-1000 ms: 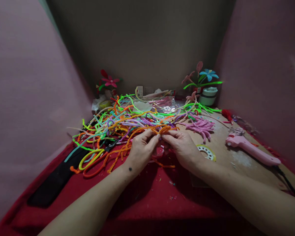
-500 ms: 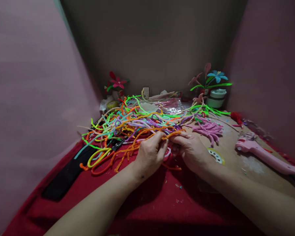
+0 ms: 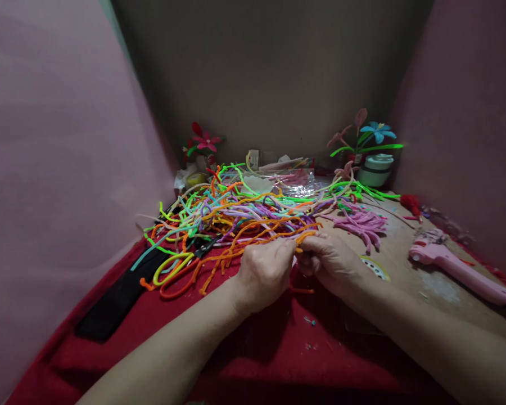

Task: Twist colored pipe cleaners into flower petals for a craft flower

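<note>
An orange pipe cleaner (image 3: 305, 237) shows bent between my two hands, just in front of the pile. My right hand (image 3: 333, 261) pinches it between thumb and fingers. Close against it, my left hand (image 3: 266, 274) is closed, its back turned to me and its fingertips mostly hidden; it grips the same orange piece. Behind them spreads a tangled heap of pipe cleaners (image 3: 240, 211) in many colours. To the right of the heap lies a bundle of pink pipe cleaners (image 3: 362, 222).
A pink glue gun (image 3: 451, 264) lies on the brown board (image 3: 405, 281) at right. Partly behind my right forearm is a yellow-rimmed tape roll (image 3: 375, 268). Scissors with yellow handles (image 3: 172, 267) and a black strap (image 3: 103, 320) lie left. Pipe-cleaner flowers (image 3: 378, 132) and a lidded jar (image 3: 375, 170) stand behind.
My left hand has turned over, its back now facing me and covering more of its fingers. The orange piece between the hands looks shorter and more bent. The view has shifted slightly.
</note>
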Demonstrator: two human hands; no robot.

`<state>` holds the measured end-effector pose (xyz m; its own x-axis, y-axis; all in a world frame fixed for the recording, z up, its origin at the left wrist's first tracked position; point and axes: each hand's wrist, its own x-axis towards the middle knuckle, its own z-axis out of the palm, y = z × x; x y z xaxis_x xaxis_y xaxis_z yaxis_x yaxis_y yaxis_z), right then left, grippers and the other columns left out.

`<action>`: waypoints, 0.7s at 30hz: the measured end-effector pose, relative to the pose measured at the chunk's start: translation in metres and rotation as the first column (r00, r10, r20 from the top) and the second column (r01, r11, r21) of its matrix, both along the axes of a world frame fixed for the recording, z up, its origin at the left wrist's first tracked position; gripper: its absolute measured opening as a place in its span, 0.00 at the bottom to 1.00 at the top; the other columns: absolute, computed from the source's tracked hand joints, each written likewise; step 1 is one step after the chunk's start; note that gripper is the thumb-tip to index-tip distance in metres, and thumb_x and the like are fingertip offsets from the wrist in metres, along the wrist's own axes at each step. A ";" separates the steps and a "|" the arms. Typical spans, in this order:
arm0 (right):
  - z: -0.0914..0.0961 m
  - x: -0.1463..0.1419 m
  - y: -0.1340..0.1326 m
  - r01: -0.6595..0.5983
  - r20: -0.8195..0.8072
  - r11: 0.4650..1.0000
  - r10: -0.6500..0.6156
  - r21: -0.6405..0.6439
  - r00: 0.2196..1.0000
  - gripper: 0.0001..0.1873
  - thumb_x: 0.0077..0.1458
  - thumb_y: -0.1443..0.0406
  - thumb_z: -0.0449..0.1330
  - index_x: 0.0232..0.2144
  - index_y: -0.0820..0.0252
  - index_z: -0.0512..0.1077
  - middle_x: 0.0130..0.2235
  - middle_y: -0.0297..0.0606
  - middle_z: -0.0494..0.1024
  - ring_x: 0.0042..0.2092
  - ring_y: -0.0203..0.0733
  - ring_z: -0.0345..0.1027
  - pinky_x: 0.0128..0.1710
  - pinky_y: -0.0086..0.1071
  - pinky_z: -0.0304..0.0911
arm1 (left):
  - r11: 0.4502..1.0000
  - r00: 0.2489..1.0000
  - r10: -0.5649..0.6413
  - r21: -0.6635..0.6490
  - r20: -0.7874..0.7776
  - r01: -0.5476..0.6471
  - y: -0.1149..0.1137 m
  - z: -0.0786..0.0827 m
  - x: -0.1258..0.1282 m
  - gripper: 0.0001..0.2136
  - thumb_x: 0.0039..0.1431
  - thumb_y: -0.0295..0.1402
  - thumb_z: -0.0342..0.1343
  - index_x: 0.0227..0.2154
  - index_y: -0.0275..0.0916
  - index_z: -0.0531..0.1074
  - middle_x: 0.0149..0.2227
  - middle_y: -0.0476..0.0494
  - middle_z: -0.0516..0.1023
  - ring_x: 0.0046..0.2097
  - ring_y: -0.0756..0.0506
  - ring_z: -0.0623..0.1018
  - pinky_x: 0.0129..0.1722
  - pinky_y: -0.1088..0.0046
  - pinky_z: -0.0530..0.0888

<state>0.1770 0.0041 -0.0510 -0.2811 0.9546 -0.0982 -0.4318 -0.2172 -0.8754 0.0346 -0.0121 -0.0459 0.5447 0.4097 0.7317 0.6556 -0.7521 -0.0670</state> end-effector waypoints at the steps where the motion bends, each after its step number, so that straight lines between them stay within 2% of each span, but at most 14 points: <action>1: 0.000 0.001 -0.001 0.001 0.053 0.999 -0.004 0.055 0.999 0.07 0.37 0.71 0.57 0.13 0.62 0.63 0.14 0.27 0.59 0.16 0.29 0.49 0.14 0.26 0.46 | 0.998 0.998 -0.006 -0.066 0.061 0.010 0.000 -0.001 0.001 0.07 0.58 0.24 0.45 0.31 0.35 0.67 0.23 0.48 0.72 0.25 0.52 0.71 0.25 0.78 0.65; 3: 0.001 0.002 -0.003 0.017 0.148 0.989 -0.040 0.149 0.988 0.08 0.39 0.71 0.56 0.13 0.62 0.63 0.14 0.27 0.59 0.17 0.29 0.49 0.15 0.26 0.46 | 0.968 0.979 0.011 -0.247 0.203 0.041 0.000 -0.002 0.002 0.06 0.58 0.25 0.46 0.28 0.36 0.66 0.23 0.49 0.71 0.25 0.53 0.70 0.25 0.79 0.65; 4: 0.001 0.003 -0.004 0.032 0.191 0.982 -0.067 0.184 0.979 0.07 0.40 0.71 0.56 0.14 0.62 0.64 0.15 0.27 0.60 0.17 0.28 0.50 0.16 0.26 0.46 | 0.934 0.960 0.042 -0.351 0.276 0.060 0.000 -0.002 0.003 0.06 0.58 0.26 0.47 0.26 0.37 0.66 0.22 0.50 0.70 0.24 0.54 0.70 0.25 0.79 0.65; 6: 0.003 0.003 -0.007 0.059 0.259 0.972 -0.120 0.229 0.958 0.04 0.42 0.71 0.56 0.18 0.62 0.67 0.16 0.27 0.61 0.18 0.28 0.50 0.17 0.25 0.46 | 0.822 0.894 0.137 -0.552 0.426 0.137 0.000 0.000 0.006 0.07 0.57 0.28 0.48 0.24 0.37 0.65 0.20 0.53 0.67 0.21 0.55 0.68 0.22 0.80 0.64; 8: 0.005 0.002 -0.009 0.079 0.263 0.961 -0.151 0.264 0.953 0.03 0.44 0.70 0.56 0.23 0.63 0.71 0.18 0.27 0.64 0.20 0.28 0.52 0.19 0.25 0.48 | 0.663 0.790 0.254 -0.695 0.558 0.278 0.000 0.006 0.008 0.08 0.57 0.32 0.49 0.23 0.38 0.63 0.17 0.55 0.65 0.17 0.55 0.65 0.17 0.81 0.62; 10: 0.007 0.000 -0.010 0.072 0.199 0.957 -0.131 0.280 0.971 0.03 0.46 0.68 0.58 0.25 0.63 0.72 0.20 0.28 0.66 0.22 0.28 0.55 0.21 0.24 0.51 | 0.512 0.689 0.356 -0.749 0.631 0.421 -0.001 0.013 0.010 0.09 0.56 0.34 0.51 0.22 0.38 0.63 0.15 0.56 0.64 0.14 0.56 0.62 0.14 0.81 0.59; 11: 0.007 0.000 -0.010 0.064 0.153 0.957 -0.111 0.282 0.982 0.04 0.46 0.67 0.59 0.25 0.63 0.72 0.21 0.29 0.67 0.23 0.28 0.56 0.22 0.24 0.53 | 0.455 0.653 0.395 -0.755 0.646 0.472 -0.002 0.016 0.011 0.09 0.55 0.35 0.52 0.23 0.38 0.63 0.13 0.57 0.64 0.13 0.56 0.62 0.13 0.82 0.58; 13: 0.006 -0.001 -0.011 0.046 0.074 0.960 -0.069 0.275 0.995 0.06 0.47 0.65 0.61 0.23 0.64 0.71 0.22 0.30 0.68 0.24 0.28 0.58 0.24 0.24 0.55 | 0.374 0.606 0.441 -0.749 0.662 0.547 -0.004 0.021 0.012 0.09 0.54 0.36 0.53 0.23 0.37 0.64 0.11 0.57 0.63 0.12 0.56 0.61 0.12 0.82 0.57; 16: 0.005 -0.001 -0.011 0.031 0.042 0.961 -0.045 0.274 0.998 0.09 0.48 0.62 0.62 0.22 0.64 0.72 0.23 0.31 0.68 0.25 0.29 0.59 0.25 0.25 0.56 | 0.327 0.557 0.471 -0.721 0.684 0.611 -0.006 0.022 0.014 0.10 0.52 0.37 0.55 0.23 0.36 0.65 0.11 0.56 0.64 0.12 0.57 0.60 0.12 0.83 0.56; 21: 0.006 0.000 -0.012 0.088 0.118 0.943 -0.132 0.320 0.984 0.09 0.48 0.63 0.62 0.21 0.62 0.73 0.26 0.32 0.70 0.28 0.31 0.60 0.28 0.26 0.58 | 0.337 0.526 0.503 -0.716 0.686 0.612 -0.007 0.013 0.018 0.10 0.50 0.37 0.57 0.22 0.35 0.66 0.13 0.56 0.65 0.13 0.58 0.61 0.13 0.84 0.56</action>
